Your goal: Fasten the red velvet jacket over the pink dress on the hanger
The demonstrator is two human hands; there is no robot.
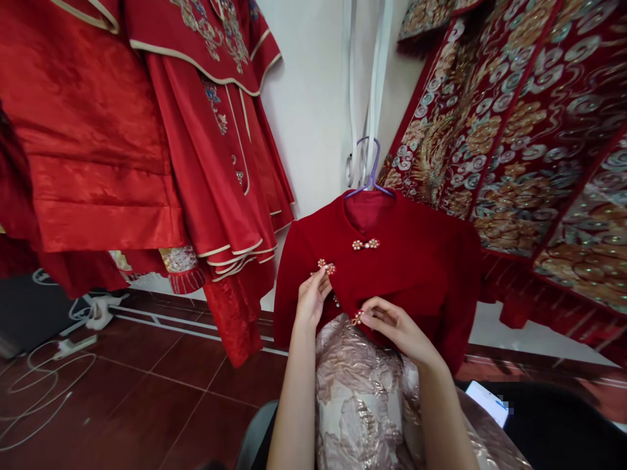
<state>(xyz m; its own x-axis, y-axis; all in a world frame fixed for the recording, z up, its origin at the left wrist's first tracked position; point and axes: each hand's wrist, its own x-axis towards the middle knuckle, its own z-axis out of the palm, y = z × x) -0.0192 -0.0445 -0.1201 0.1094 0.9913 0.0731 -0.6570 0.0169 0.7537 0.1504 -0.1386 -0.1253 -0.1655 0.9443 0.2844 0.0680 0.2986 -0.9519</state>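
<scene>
A dark red long-sleeved velvet jacket (406, 261) hangs before me on a purple hanger (375, 173). At its collar a beaded frog button (366, 245) is fastened. My left hand (313, 297) is closed in a pinch on the jacket's front, at a second beaded frog button (327, 267) partly behind the fingertips. Lower on the slanted front edge, my right hand (392, 321) pinches a third beaded frog button (357, 318) between thumb and fingers. Below that edge the front hangs apart. Shiny pinkish-silver patterned fabric (360, 398) lies under my forearms.
Red garments with cream piping (220, 156) hang at the left. A heavily embroidered red garment (529, 143) hangs at the right. White straps (375, 85) run above the hanger. Cables and a power strip (76, 346) lie on the tiled floor. A lit phone (487, 403) rests at lower right.
</scene>
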